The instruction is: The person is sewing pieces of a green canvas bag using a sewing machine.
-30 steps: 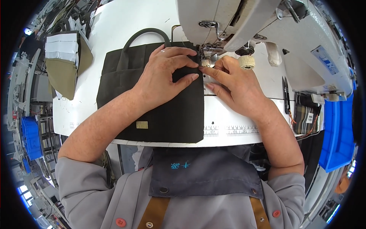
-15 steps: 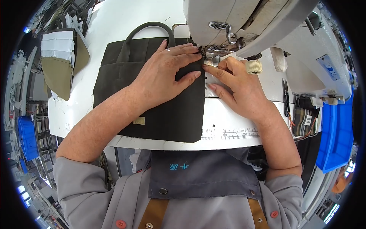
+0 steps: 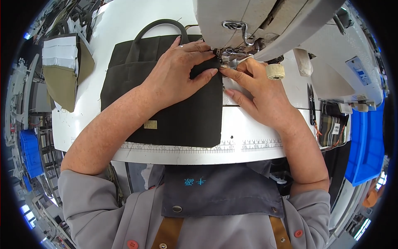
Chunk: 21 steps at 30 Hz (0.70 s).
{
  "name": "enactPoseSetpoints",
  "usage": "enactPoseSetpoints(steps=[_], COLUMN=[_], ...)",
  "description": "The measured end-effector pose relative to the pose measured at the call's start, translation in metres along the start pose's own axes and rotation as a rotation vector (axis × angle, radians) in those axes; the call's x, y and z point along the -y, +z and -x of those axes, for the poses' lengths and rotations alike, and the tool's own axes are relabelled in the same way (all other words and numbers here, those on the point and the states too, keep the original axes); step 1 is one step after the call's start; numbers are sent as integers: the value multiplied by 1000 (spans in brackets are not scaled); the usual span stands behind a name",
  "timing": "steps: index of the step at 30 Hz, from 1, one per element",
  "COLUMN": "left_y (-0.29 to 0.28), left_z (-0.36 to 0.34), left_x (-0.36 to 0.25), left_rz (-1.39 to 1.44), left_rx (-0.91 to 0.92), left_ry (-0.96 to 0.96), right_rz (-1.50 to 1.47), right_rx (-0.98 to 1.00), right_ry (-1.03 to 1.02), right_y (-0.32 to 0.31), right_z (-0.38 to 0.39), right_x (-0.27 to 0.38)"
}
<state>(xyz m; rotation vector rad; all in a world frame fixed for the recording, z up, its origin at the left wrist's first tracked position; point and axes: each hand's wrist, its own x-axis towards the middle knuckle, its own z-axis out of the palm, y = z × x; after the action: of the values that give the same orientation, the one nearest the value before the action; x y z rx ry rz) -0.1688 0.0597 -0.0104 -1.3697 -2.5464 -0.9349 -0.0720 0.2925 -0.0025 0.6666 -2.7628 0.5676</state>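
A black fabric bag piece (image 3: 186,120) with a rounded handle (image 3: 163,21) and a small gold label (image 3: 150,124) lies flat on the white table. Its right edge runs under the presser foot area (image 3: 219,56) of a sewing machine (image 3: 236,16). Spread across the upper right of the fabric is my left hand (image 3: 177,68), palm down, its fingertips close to the foot. My right hand (image 3: 257,89) rests just beyond that edge, index fingertip touching it and thumb apart below. Its other fingers curl and are partly hidden. The needle cannot be made out.
A printed ruler (image 3: 174,148) runs along the table's front edge. Black thread snips (image 3: 311,103) lie at right, beside a striped fabric item (image 3: 333,124). A blue bin (image 3: 365,145) stands beyond. Khaki and white fabric pieces (image 3: 62,79) hang together at the left.
The bag piece has slid away from me under the machine, exposing more of the ruler. My hands have stayed at nearly the same place beside the foot.
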Motion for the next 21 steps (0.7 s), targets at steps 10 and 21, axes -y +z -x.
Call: enactPoseSetpoints(steps=[10, 21], left_y=[2, 8], left_z=[-1, 12], left_x=[-3, -17], left_rz=[-107, -240], left_rx=[-102, -28], left_ry=[37, 71], right_rz=[17, 57], right_rx=[-44, -57], right_ry=[-11, 16], right_y=[1, 1], right_z=[-3, -2], right_x=[0, 3])
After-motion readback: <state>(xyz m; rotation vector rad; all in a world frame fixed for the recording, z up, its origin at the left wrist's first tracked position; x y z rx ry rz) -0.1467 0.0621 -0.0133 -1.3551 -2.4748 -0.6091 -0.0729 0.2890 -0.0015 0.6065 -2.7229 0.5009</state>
